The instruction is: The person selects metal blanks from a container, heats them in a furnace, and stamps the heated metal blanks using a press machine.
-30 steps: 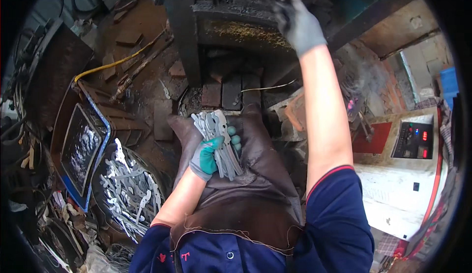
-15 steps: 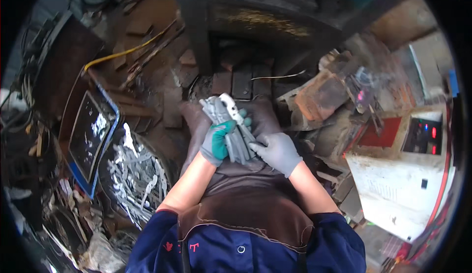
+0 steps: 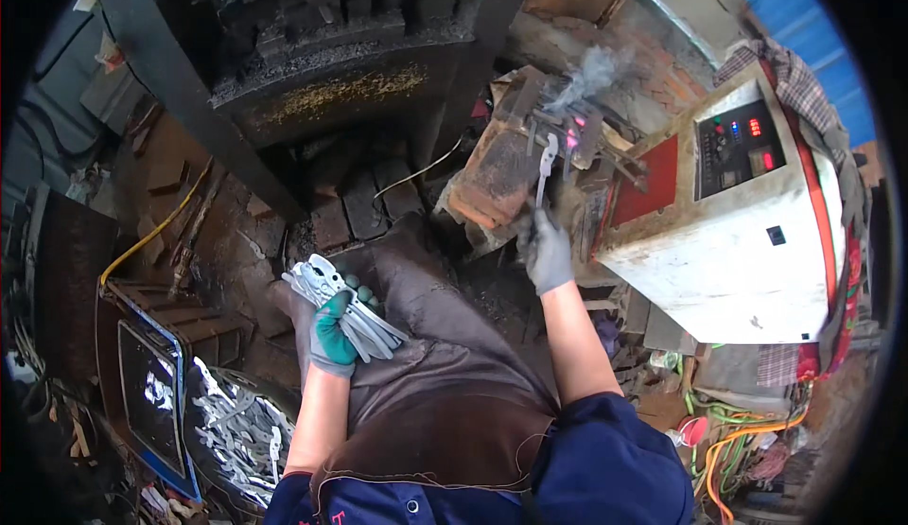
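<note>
My left hand (image 3: 333,334), in a grey glove with green on it, is closed round a bundle of grey metal tool blanks (image 3: 371,332) above my apron-covered lap. The blanks have wide heads and slim handles, like plier halves. My right hand (image 3: 547,253), also gloved in grey, reaches out to the far right and grips one blank (image 3: 546,170) by its handle end. That blank's head points away from me, beside several bars with pink-glowing ends (image 3: 575,131). Smoke (image 3: 594,76) rises just behind them.
A white cabinet (image 3: 728,255) with a lit control panel stands at right, beside a reddish brick block (image 3: 492,170). A dark machine frame (image 3: 222,137) rises ahead. At lower left, a heap of blanks (image 3: 236,435) lies beside a blue-edged frame (image 3: 189,402). Orange cables (image 3: 724,454) trail at lower right.
My right hand has left the bundle and moved far right with one blank. My left hand keeps the rest over my lap. The view has turned right.
</note>
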Demonstrator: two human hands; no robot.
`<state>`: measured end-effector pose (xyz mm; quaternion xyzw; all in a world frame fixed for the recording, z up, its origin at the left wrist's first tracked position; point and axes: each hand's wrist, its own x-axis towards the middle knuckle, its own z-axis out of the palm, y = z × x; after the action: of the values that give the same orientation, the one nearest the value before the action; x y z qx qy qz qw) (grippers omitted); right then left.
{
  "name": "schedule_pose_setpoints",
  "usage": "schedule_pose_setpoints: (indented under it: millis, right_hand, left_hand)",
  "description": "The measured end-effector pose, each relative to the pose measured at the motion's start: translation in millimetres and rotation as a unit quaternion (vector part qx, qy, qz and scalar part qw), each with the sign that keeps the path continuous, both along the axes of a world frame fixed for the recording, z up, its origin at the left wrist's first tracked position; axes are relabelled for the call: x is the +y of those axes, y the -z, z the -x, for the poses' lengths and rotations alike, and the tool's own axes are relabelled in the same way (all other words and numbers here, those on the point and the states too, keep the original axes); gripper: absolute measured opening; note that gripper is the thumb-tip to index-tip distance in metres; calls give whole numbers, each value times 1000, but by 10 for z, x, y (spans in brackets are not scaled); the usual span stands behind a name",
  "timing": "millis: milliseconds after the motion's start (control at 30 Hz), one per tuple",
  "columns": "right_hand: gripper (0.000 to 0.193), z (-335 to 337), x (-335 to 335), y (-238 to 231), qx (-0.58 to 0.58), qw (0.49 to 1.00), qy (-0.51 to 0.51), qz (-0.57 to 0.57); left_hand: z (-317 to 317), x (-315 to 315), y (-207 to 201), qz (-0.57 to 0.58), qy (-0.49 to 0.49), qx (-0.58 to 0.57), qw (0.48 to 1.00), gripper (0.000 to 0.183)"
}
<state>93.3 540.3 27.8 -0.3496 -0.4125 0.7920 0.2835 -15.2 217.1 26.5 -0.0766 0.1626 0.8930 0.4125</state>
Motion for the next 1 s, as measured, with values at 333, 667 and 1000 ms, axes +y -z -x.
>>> schedule_pose_setpoints:
  millis: [333, 667, 1000]
  right_hand:
    - [19, 536, 655, 129, 37, 997, 53, 32]
    - [38, 2502, -498, -1421, 72, 948, -258, -174]
    - [34, 2266, -1744, -1391, 95, 884, -401, -221]
  left_hand:
    - [25, 8, 2, 13, -17, 23, 999, 27]
    - [58, -138, 283, 11, 15, -47, 999, 29]
    - [46, -173, 168, -43, -5, 39, 998, 38]
